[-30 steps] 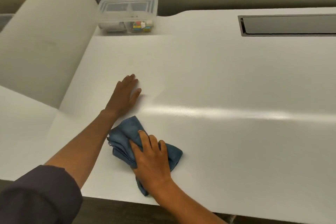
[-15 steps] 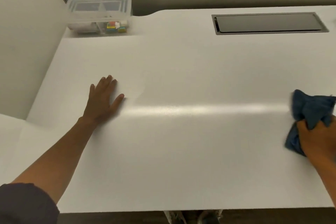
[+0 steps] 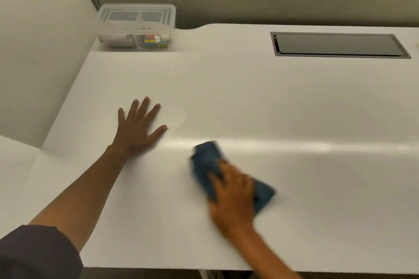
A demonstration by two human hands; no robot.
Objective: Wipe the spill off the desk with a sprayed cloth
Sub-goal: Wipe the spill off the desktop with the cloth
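head view: right hand (image 3: 233,199) fingers press crumpled blue cloth (image 3: 207,162) onto white tabletop (image 3: 294,108); left hand (image 3: 136,130) lies flat, fingers spread.

Two bare forearms are seen. The left arm is covered above the elbow by a dark sleeve (image 3: 34,253) of greyish-purple cloth, loose and softly folded at its edge, which is shown only at the lower left corner of the view. The left hand (image 3: 136,130) is shown bare, with short nails; no ring, watch or glove is worn on it. The right hand (image 3: 233,197) and its forearm are likewise uncovered, though they are blurred and finer detail cannot be told.
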